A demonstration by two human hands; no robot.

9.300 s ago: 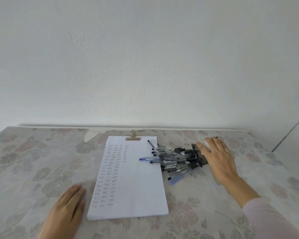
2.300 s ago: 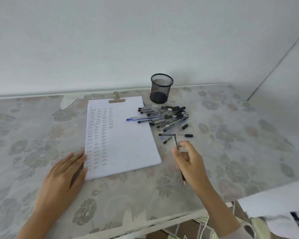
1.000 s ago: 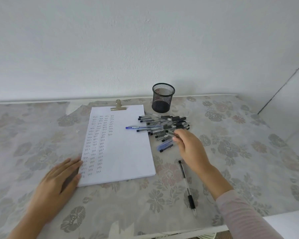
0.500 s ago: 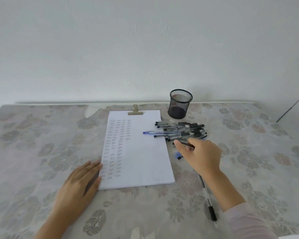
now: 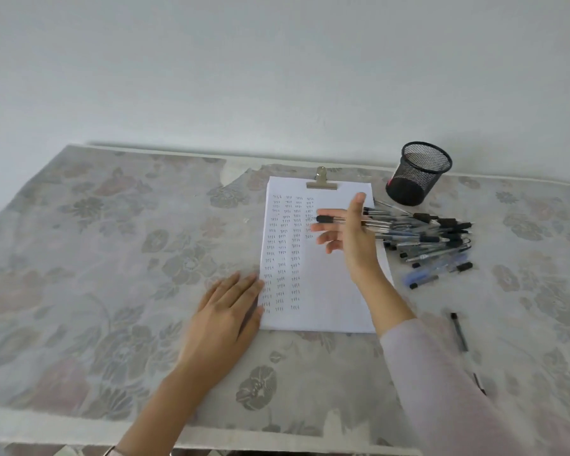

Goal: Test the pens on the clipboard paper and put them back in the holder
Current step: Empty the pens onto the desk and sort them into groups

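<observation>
A white sheet (image 5: 329,291) with columns of small ink marks lies under a brass clip (image 5: 321,184). My right hand (image 5: 352,235) hovers over the sheet's upper right part, holding a capped pen (image 5: 325,219) whose black cap points left. My left hand (image 5: 224,314) lies flat on the table, fingertips on the sheet's lower left edge. A heap of several pens (image 5: 431,240) rests just right of the sheet. The black mesh holder (image 5: 417,174) stands upright behind the heap and looks empty.
One loose black pen (image 5: 459,330) lies alone on the floral tablecloth (image 5: 112,258), right of my forearm. A plain wall rises right behind the table. The table's front edge runs along the bottom of the view.
My right hand has lifted from the pen heap with one pen and moved left over the sheet. The camera has swung to the left. My left hand stays at the sheet's corner.
</observation>
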